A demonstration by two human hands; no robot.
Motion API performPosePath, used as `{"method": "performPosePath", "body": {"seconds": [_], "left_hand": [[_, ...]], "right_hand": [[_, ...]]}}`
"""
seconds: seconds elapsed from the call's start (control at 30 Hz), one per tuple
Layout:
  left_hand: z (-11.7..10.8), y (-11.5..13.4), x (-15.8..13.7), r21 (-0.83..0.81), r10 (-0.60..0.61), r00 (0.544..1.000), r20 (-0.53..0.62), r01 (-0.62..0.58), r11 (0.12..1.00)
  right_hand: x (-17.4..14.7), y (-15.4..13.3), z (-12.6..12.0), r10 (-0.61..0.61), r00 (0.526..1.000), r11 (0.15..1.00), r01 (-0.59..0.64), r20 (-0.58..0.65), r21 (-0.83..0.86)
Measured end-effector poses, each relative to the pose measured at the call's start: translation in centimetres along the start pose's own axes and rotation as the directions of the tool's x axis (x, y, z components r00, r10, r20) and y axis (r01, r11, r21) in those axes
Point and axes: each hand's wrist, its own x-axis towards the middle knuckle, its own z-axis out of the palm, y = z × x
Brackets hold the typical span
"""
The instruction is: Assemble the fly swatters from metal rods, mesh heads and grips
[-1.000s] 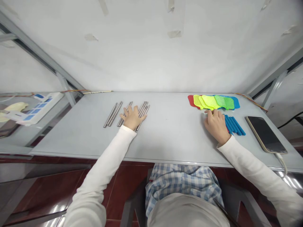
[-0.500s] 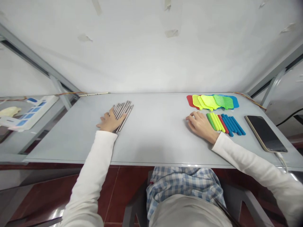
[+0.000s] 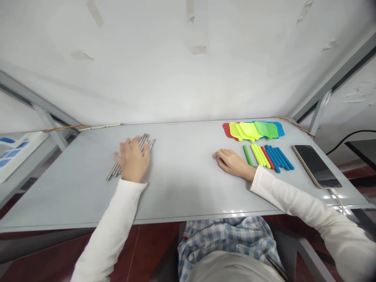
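Several thin metal rods (image 3: 111,172) lie in a slanted bundle on the left of the table. Over them is my left hand (image 3: 134,159), fingers spread and slightly blurred; it covers their middle, and I cannot tell whether it touches them. Loosely curled, my right hand (image 3: 233,162) rests on the tabletop with nothing visible in it. Just right of it is a green tube (image 3: 247,155), apart from a row of yellow tubes (image 3: 258,156), a red tube (image 3: 267,157) and several blue tubes (image 3: 279,158).
Overlapping mesh paddle-shaped pieces, a red one (image 3: 226,130), yellow (image 3: 249,130), green (image 3: 268,130) and blue (image 3: 281,129), lie behind the tubes. A phone (image 3: 317,166) with a cable sits at the right. A power strip (image 3: 22,154) is beyond the left edge. Behind the table (image 3: 182,176) stands a white wall.
The view has shifted. My left hand has moved across the rods, whose lower-left ends now show. The green tube now lies apart from the yellow ones. My right hand stays curled on the table.
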Motion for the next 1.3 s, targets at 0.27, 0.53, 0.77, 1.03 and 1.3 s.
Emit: {"method": "performPosePath", "body": {"seconds": [0.27,0.53,0.77,1.03,1.3], "left_hand": [[7.3,7.5,-2.9,-0.268,0.591,0.761,0.27,-0.53,0.805],[7.8,7.5,-3.4,-0.259,0.602,0.759,0.246,-0.547,0.796],[7.6,8.9,-3.8,-0.1,0.573,0.781,0.247,-0.568,0.817],[8.4,12.7,-2.5,0.155,0.438,0.876,0.204,-0.47,0.869],[8.8,10.4,-0.4,-0.115,0.455,0.881,0.134,-0.442,0.89]], "right_hand": [[-0.1,0.4,0.0,-0.019,1.0,0.998,0.02,-0.011,0.06],[-0.1,0.6,0.0,-0.025,1.0,0.998,0.025,-0.013,0.058],[-0.2,0.6,0.2,-0.036,0.999,0.999,0.036,-0.032,0.022],[0.2,0.7,0.5,-0.037,0.999,0.999,0.037,-0.011,-0.04],[0.6,0.9,1.2,-0.047,0.998,0.999,0.046,-0.046,-0.028]]}}
